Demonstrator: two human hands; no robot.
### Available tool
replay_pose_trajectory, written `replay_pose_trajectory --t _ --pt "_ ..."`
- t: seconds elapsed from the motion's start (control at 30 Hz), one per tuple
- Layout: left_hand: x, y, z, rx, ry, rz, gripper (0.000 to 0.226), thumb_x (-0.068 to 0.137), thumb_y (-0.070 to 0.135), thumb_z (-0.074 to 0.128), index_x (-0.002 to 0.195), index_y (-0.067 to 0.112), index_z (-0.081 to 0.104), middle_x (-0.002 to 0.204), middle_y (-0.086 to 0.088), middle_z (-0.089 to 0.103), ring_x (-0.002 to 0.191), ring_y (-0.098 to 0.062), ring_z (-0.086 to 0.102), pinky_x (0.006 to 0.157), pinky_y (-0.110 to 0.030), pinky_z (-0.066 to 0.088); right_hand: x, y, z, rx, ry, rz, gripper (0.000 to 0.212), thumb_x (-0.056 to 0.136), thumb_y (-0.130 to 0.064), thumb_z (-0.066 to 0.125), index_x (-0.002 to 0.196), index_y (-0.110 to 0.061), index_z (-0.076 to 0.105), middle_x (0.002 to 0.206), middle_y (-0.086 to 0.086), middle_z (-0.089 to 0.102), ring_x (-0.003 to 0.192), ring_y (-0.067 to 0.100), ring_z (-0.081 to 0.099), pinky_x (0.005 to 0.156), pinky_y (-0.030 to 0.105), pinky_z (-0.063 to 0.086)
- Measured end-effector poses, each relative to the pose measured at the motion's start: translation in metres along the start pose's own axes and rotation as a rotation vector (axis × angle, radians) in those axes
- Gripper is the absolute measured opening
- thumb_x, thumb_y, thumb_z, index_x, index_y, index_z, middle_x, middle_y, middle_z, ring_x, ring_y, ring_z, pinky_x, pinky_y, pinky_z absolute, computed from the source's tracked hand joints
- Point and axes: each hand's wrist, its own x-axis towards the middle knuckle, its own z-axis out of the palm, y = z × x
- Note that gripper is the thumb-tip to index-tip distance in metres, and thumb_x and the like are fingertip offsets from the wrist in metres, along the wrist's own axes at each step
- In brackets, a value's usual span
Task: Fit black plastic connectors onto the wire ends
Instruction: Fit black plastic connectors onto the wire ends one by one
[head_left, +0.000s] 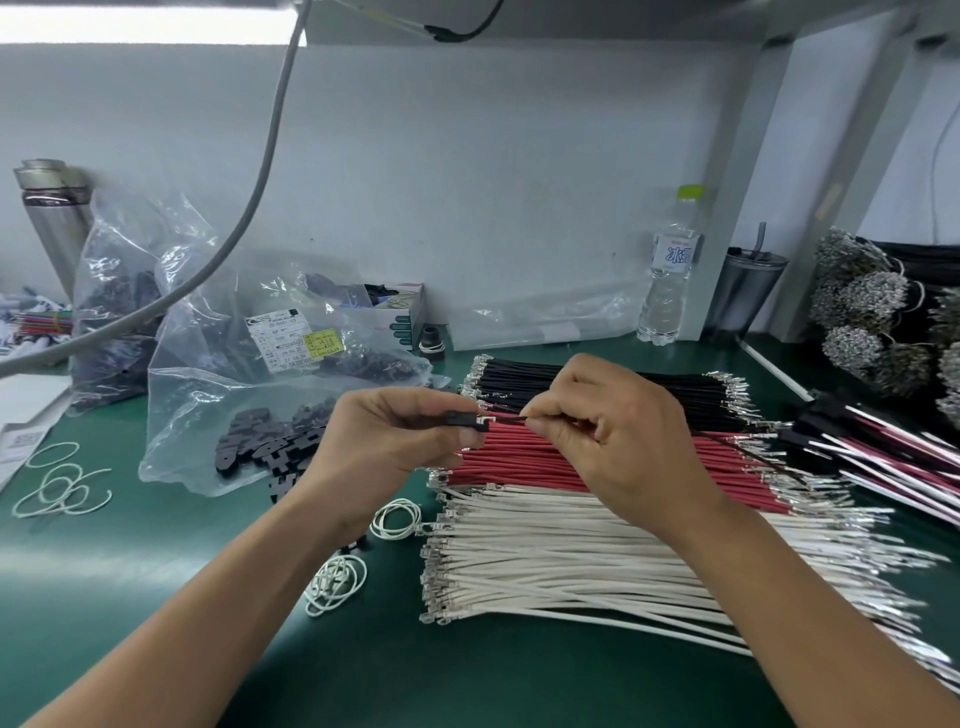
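My left hand (387, 441) pinches a small black plastic connector (467, 422) above the wire piles. My right hand (608, 431) pinches a thin black wire (506, 417) just behind its metal terminal, whose tip sits at the connector's opening. The wire trails off to the right past my wrist. Below the hands lie three rows of cut wires with metal terminals: black wires (675, 389), red wires (524, 457) and white wires (571, 561). A clear bag of black connectors (270, 441) lies open to the left.
A green mat (208, 571) covers the bench. White rubber bands (395, 519) lie near my left wrist and at far left. Finished wire sets (893, 452) lie at right. A water bottle (670, 275), a dark cup (743, 296), a steel flask (52, 218) and a hanging grey cable (249, 208) stand behind.
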Motion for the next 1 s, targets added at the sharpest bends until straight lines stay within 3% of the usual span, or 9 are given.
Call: replay_pose_trajectory --t 0.2,0.37,0.53,0.77,1.0 --pt "-0.001 0.001 0.000 0.091 -0.002 0.039 0.028 0.064 0.014 0.087 0.092 0.017 0.084 0.090 -0.012 0.080 0.080 -0.025 0.077 0.073 -0.026 0.062 0.000 -0.002 0.004 0.107 -0.060 0.081 0.004 0.090 -0.023 0.074 0.087 -0.025 0.077 0.083 -0.017 0.060 0.079 0.005 0.059 0.070 0.036 0.051" --pt "-0.002 0.002 0.000 0.072 -0.004 0.044 0.026 0.065 0.013 0.085 0.090 0.019 0.085 0.086 -0.011 0.080 0.076 -0.020 0.078 0.067 -0.021 0.060 0.000 -0.006 0.006 0.124 -0.062 0.106 0.005 0.091 -0.023 0.072 0.088 -0.024 0.076 0.084 -0.014 0.061 0.080 0.006 0.060 0.073 0.037 0.051" --pt "0.000 -0.003 0.001 0.264 0.057 0.090 0.025 0.071 0.006 0.087 0.089 0.023 0.084 0.082 -0.003 0.081 0.077 -0.019 0.079 0.073 -0.021 0.061 -0.002 -0.012 0.007 -0.100 -0.065 -0.019 0.007 0.093 -0.023 0.071 0.090 -0.019 0.075 0.084 -0.012 0.060 0.078 0.008 0.057 0.067 0.032 0.051" --pt "-0.003 -0.002 0.006 0.147 0.028 0.088 0.023 0.066 0.012 0.085 0.089 0.017 0.084 0.083 -0.011 0.080 0.075 -0.025 0.079 0.069 -0.024 0.062 -0.001 -0.009 0.012 0.087 -0.065 0.067 0.008 0.093 -0.025 0.069 0.091 -0.020 0.076 0.085 -0.013 0.061 0.079 0.007 0.059 0.070 0.038 0.052" --pt "-0.002 -0.004 0.007 0.159 0.028 0.078 0.026 0.065 0.013 0.084 0.092 0.012 0.083 0.083 -0.012 0.080 0.076 -0.026 0.079 0.072 -0.026 0.063 -0.002 -0.007 0.014 0.075 -0.057 0.061 0.009 0.093 -0.023 0.070 0.089 -0.018 0.075 0.083 -0.011 0.061 0.076 0.008 0.059 0.068 0.038 0.053"
